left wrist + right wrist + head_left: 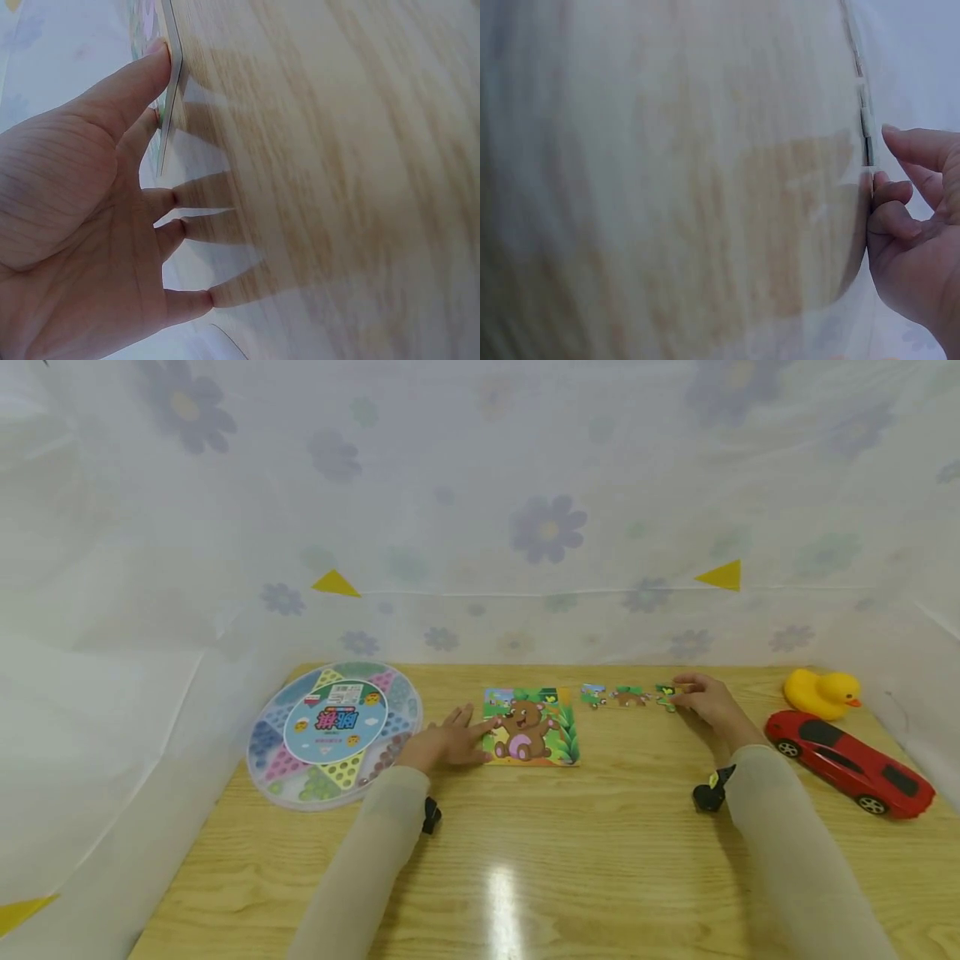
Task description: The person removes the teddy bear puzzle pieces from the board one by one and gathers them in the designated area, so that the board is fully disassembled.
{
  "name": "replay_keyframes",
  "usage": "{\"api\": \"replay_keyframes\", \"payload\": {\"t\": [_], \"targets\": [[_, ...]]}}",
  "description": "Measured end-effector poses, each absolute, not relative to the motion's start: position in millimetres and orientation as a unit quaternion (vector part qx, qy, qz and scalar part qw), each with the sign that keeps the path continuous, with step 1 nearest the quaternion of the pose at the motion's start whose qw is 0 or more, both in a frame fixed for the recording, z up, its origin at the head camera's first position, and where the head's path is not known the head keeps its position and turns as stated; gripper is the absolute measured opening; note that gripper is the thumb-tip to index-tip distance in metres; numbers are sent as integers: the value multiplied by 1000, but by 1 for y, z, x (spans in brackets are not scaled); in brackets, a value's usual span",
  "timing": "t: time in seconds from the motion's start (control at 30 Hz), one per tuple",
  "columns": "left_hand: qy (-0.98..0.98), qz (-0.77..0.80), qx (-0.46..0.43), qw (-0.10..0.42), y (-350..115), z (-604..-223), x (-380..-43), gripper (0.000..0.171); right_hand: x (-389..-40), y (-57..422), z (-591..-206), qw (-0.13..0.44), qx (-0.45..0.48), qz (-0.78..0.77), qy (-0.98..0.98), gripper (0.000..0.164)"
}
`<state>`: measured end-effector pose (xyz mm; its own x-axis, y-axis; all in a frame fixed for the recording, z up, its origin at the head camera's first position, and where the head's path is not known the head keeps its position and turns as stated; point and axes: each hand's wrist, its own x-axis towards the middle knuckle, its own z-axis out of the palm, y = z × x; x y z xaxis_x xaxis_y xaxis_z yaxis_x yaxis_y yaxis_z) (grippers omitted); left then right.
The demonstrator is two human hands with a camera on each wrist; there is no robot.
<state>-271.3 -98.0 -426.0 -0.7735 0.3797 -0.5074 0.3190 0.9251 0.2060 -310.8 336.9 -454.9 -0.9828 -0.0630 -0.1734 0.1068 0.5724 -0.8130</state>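
A square picture puzzle [532, 728] with a brown bear lies on the wooden table. My left hand [453, 739] rests at its left edge, fingers spread; in the left wrist view the thumb [156, 64] lies on the rim of the puzzle board [174, 75] and other fingertips touch the tabletop. To the right is a row of loose jigsaw pieces [630, 696]. At the row's right end my right hand [708, 702] has its fingertips right at a green jigsaw piece [665, 695]. The right wrist view shows that thumb [915, 146] extended just above the flat pieces, the lower fingers bent.
On the left lies a round Chinese checkers set [333, 735] under a clear lid. A yellow rubber duck [819, 693] and a red toy car [847, 764] stand at the right. Behind the table [570, 852] hangs a flowered white curtain [480, 527].
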Motion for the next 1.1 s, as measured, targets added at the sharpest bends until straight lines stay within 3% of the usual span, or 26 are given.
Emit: {"api": "replay_keyframes", "payload": {"t": [0.57, 0.8, 1.1], "targets": [[941, 51, 193, 273, -99, -425, -270, 69, -300, 336, -458, 46, 43, -503, 862, 53], [940, 53, 187, 279, -98, -424, -271, 70, -300, 329, -450, 53, 7, -496, 866, 56], [938, 50, 190, 286, -99, -426, -274, 71, -306, 305, -449, 40, -13, -543, 839, 48]]}}
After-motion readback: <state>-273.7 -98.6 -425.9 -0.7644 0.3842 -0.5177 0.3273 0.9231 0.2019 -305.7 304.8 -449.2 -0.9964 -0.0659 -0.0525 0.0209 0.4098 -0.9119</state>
